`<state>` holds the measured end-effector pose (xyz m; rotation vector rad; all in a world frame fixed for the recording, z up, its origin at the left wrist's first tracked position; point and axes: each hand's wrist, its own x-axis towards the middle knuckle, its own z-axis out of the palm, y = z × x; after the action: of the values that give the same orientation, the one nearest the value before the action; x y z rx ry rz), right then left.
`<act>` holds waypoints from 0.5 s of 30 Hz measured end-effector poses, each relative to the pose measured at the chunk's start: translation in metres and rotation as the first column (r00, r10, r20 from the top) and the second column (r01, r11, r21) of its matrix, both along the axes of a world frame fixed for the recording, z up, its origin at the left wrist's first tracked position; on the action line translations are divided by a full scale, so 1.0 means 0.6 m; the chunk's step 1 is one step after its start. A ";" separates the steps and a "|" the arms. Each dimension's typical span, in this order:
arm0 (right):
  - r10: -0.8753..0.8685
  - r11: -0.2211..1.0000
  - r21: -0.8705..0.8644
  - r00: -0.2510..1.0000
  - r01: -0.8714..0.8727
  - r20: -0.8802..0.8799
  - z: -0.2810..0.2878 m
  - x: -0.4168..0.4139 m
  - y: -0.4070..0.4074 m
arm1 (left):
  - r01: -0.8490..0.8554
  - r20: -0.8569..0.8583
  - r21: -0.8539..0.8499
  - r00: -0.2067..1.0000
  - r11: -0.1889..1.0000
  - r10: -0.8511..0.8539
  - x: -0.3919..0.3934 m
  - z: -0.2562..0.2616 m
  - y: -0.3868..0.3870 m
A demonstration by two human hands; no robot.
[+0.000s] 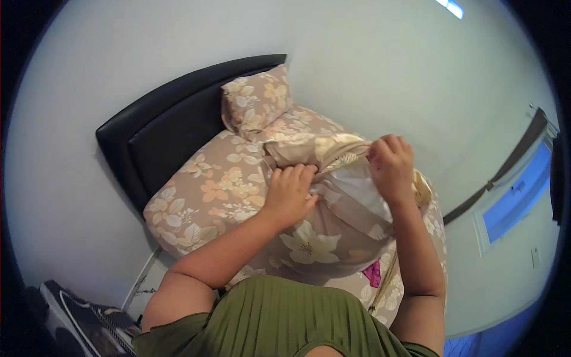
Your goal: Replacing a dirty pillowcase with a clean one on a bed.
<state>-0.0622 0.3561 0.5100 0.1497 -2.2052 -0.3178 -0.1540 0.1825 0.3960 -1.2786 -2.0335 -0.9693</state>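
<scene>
In front of my body is a pillow (357, 187) with a white surface, partly inside a floral pillowcase (310, 245) with a large pale flower on it. The case's mouth gapes upward, and its far edge is bunched and stretched. My right hand (392, 167) pinches that edge at the right and holds it raised. At the left of the opening, my left hand (292, 194) has its fingers curled over the case's fabric, thumb toward the white part. The pillow's lower end is hidden by the case.
Under the pillow is a bed (223, 187) with a matching floral sheet. Another floral pillow (261, 100) leans against the black headboard (174, 120). A magenta cloth (373, 273) lies near my right forearm. Walls border the bed; a dark curtain (495, 178) hangs at right.
</scene>
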 end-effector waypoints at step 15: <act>-0.194 0.959 -0.255 0.942 0.123 -0.273 -0.031 0.137 0.098 | 0.044 -0.063 0.111 0.997 0.993 -0.037 -0.022 -0.017 0.077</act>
<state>0.0200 0.4151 0.4912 -0.1978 -1.9402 -0.1530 -0.1672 0.2285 0.3856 -1.2782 -1.8862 -1.0352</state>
